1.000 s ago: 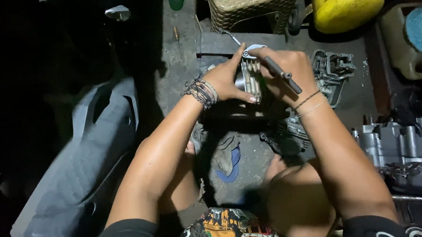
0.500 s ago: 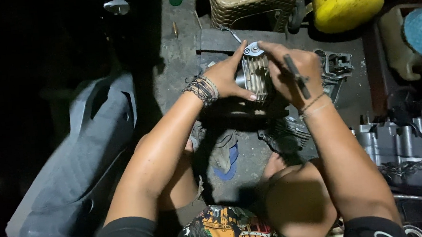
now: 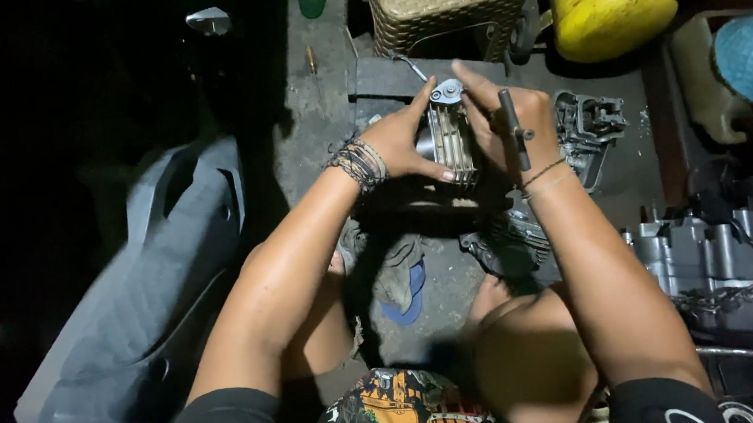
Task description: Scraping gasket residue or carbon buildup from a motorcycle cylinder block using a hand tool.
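Head view, nearest first: a grey plastic scooter body panel [image 3: 135,299] lies on the concrete floor [image 3: 316,110] to the left; further out, the left hand [image 3: 402,139] has its grip clamped on a finned grey metal engine cylinder [image 3: 453,144], held above the floor; the right hand [image 3: 520,122] has shifted its dark metal hand tool [image 3: 512,127] upright against the cylinder's side, grip closed round it; beyond stands a woven tan basket [image 3: 450,3].

hands showing: 2 [image 3: 402,139] [image 3: 512,122] | finned engine parts being held: 1 [image 3: 453,144] | rod tools: 1 [image 3: 510,127] | woven baskets: 1 [image 3: 446,3] | yellow jugs: 1 [image 3: 605,10] | engine cases lying lower right: 1 [image 3: 715,258]
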